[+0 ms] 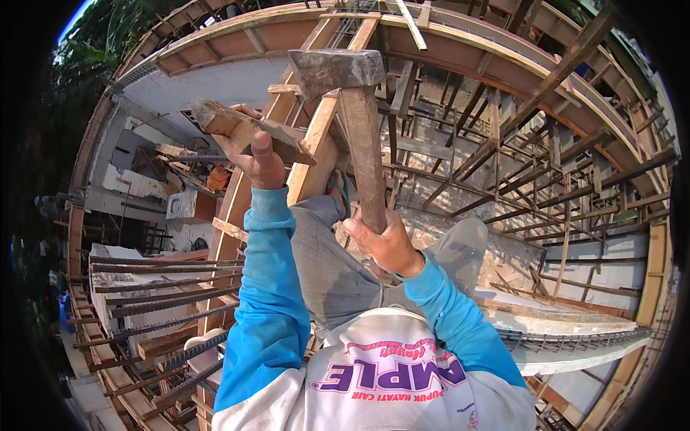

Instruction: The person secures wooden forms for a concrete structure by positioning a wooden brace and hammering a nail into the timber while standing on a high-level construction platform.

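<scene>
My left hand (264, 167) is closed round a short, rough piece of wood (228, 122), its thumb pointing up along the near side. The wood tilts, with its blunt end to the left and its narrower end to the right, above the wooden formwork beam. In my right hand (388, 246) is an axe (365, 151), gripped low on its worn wooden handle. The axe stands nearly upright, its scuffed grey metal head at the top, to the right of the wood piece and apart from it.
Under me runs a formwork beam (313, 136) of wooden planks, with rebar inside at its far end. Several ribbed steel bars (176, 294) jut out at the left. Wooden props and braces (496, 161) crowd the deep space at the right. A curved formwork edge (460, 39) bounds the far side.
</scene>
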A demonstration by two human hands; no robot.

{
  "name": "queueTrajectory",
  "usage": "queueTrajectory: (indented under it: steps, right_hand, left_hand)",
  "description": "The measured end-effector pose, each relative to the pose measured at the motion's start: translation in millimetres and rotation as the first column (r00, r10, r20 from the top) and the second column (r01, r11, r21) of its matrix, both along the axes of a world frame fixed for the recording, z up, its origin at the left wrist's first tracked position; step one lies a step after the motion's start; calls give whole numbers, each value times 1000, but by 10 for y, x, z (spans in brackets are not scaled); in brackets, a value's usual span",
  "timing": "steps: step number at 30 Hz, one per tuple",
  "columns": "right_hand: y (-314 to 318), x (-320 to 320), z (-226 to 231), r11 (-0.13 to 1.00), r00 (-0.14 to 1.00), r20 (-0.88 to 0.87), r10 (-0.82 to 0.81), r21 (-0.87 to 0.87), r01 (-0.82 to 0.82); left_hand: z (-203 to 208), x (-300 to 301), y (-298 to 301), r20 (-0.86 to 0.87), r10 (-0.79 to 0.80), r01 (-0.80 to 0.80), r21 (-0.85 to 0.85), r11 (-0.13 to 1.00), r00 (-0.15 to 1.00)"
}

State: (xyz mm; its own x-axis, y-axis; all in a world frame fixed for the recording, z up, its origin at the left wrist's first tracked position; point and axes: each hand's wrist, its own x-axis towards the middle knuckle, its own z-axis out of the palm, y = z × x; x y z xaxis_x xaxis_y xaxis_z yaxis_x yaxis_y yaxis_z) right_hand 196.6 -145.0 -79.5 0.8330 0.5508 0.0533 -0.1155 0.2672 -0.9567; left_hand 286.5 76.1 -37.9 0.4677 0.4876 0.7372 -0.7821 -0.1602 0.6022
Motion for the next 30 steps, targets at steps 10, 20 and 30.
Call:
queueTrajectory:
  steps: [10,20,30]
  right_hand:
    - [352,100,-1289,912,877,-481,2,-358,-199]
    - [17,185,-102,971,970,104,-220,118,208]
    - [413,-24,-1115,905,970,-241,4,-412,-106]
  left_hand:
    - [37,-4,177,36,5,-3,-56,998,999]
    - [113,-92,230,80,86,-78,-93,993,993]
    - [99,-59,209,42,91,-91,6,996,995]
